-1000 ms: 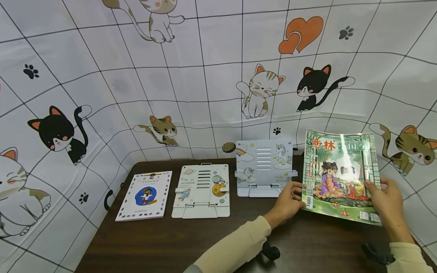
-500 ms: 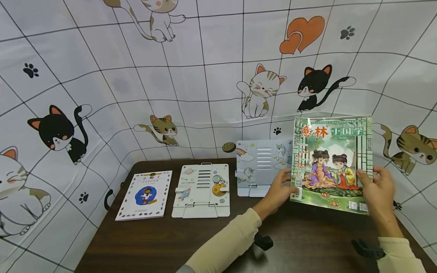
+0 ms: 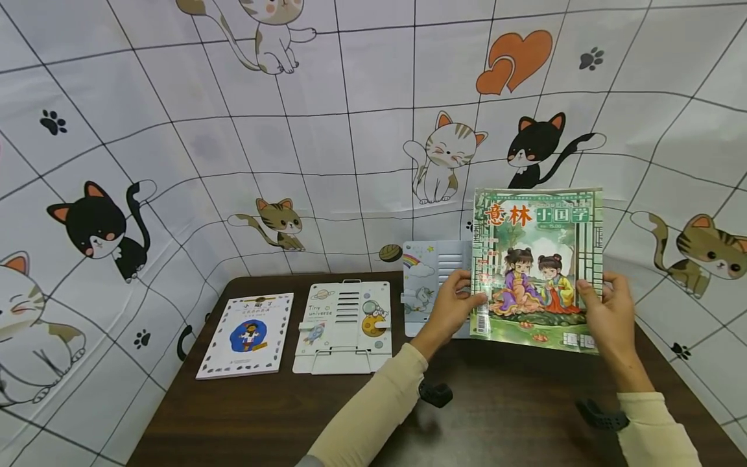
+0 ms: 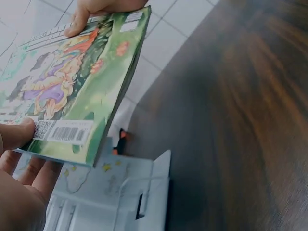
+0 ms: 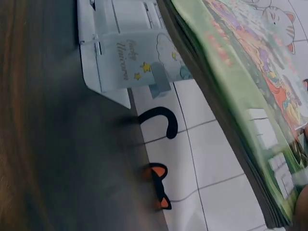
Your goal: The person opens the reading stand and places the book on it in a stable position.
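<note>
A green illustrated magazine [image 3: 533,272] is held up above the table, its cover facing me. My left hand [image 3: 449,308] pinches its lower left edge, the thumb on the cover beside the barcode and the fingers behind, as the left wrist view also shows. On the right edge my right hand [image 3: 613,324] grips it, thumb on the front. Behind the magazine stands a pale unicorn book stand [image 3: 421,285], its right part hidden in the head view. In the right wrist view the magazine's thick page edge [image 5: 231,139] hangs near the stand [image 5: 130,60].
Left of the unicorn stand is a white "Tiny universe" book stand [image 3: 350,327]. A white booklet [image 3: 246,335] with a blue circle lies at the table's left. The dark wooden table [image 3: 245,421] meets a cat-patterned backdrop [image 3: 362,149] at the back and sides.
Both hands have carried the magazine leftward and upward, from the right end of the table to in front of the unicorn stand, covering its right side. Both stands and the booklet stay put.
</note>
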`<state>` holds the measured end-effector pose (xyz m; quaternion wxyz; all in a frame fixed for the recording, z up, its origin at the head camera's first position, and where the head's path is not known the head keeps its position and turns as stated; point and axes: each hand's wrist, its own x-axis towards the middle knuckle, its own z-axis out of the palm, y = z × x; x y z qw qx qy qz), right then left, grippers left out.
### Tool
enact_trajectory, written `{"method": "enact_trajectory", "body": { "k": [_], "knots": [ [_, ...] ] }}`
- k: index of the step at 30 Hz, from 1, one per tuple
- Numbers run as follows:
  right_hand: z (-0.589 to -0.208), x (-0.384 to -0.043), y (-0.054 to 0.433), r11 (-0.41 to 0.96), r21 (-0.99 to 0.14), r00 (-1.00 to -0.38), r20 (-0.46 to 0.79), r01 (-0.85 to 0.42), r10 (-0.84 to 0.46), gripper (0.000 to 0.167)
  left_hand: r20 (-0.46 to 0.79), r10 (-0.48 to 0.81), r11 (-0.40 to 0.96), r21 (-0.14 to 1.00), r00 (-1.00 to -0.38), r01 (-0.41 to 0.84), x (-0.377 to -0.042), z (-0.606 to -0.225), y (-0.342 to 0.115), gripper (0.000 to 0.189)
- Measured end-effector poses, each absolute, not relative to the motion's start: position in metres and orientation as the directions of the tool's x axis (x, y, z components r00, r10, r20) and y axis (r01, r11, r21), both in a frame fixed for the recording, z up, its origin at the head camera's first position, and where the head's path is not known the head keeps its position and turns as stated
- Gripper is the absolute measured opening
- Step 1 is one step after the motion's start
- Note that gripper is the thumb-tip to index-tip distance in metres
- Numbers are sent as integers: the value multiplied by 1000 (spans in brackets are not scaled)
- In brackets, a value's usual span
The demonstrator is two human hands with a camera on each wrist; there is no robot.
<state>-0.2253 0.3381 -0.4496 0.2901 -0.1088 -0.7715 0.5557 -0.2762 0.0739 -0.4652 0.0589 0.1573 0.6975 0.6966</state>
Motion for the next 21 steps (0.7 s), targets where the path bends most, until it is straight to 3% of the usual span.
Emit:
{"method": "enact_trajectory", "body": {
  "k": [5,8,12,15,21],
  "knots": [
    [-442,-233,327,323,-912,-852,369,-254,372,25,189,250,-16,981,-950,191,-283,-458,60,36],
    [-436,-234,323,381,-880,-867,405,-284,289,20,215,230,-23,976,-949,216,-287,-452,49,37],
    [-427,-235,320,472,-835,-881,420,-282,217,40,244,218,-41,970,-945,241,-292,-446,34,38],
    [-423,-239,317,531,-800,-882,432,-278,190,47,254,202,-39,967,-946,251,-296,-443,24,36],
    [-412,-254,309,582,-763,-866,464,-282,188,41,274,149,-39,962,-950,271,-306,-440,12,37]
  ]
}}
